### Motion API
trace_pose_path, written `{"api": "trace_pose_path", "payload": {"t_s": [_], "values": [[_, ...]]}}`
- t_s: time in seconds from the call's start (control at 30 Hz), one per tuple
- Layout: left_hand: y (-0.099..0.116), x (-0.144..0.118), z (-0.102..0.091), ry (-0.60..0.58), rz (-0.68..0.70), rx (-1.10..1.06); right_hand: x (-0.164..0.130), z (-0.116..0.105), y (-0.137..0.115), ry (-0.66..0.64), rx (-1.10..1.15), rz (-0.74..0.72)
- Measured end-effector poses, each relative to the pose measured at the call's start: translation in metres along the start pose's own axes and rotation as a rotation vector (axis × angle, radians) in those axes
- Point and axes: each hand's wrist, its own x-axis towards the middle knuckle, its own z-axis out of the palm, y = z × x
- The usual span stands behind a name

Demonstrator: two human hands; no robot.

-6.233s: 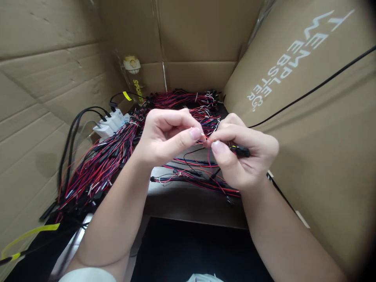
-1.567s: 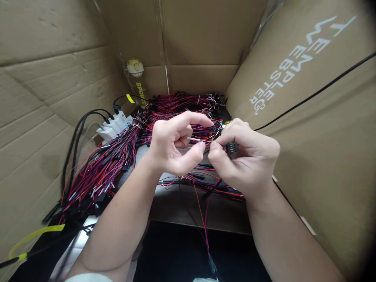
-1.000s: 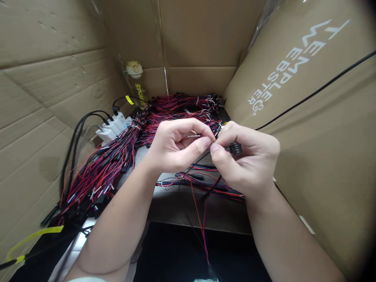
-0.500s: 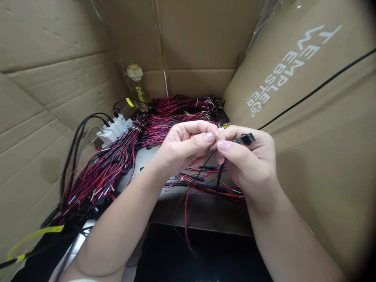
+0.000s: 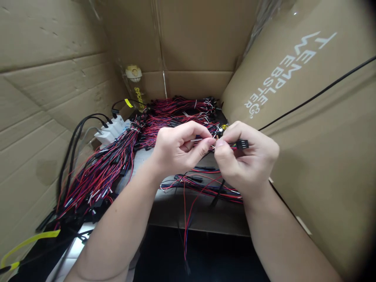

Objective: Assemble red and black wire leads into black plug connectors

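Observation:
My left hand pinches the thin ends of red and black wires between thumb and forefinger, with a small white tube showing by its fingertips. My right hand meets it fingertip to fingertip and grips a small black connector that sticks out past the forefinger. The loose wires of this piece hang down below both hands over the table edge. Just under my hands lie a few more wire pieces on the grey table top.
Large bundles of red, blue and black wires run from the left front to the back of the table. A white power strip with black cables sits at the left. Cardboard walls close in on all sides. A clear bottle stands in the back corner.
Both hands have sunk slightly and the connector has tilted from pointing up-right to nearly level. The hanging wires swing below the hands. My fingertips stay pinched together.

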Motion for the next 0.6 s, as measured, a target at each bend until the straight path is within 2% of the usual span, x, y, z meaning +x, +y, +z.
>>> {"api": "trace_pose_path", "payload": {"t_s": [0.23,0.33,0.43,0.6], "values": [[0.0064,0.004,-0.0088,0.006,0.177,0.255,0.0003,0.0003,0.005,-0.052,-0.126,-0.052],[0.0079,0.0048,-0.0103,-0.016,0.203,0.288,0.0002,0.0002,0.0052,-0.084,-0.136,-0.079],[0.0063,0.0036,-0.0107,-0.034,0.141,0.21,-0.0006,0.0001,0.0038,-0.1,-0.057,-0.073],[0.0039,-0.0003,-0.0079,-0.037,-0.09,-0.05,-0.0024,-0.001,0.0,-0.127,0.13,-0.061]]}}
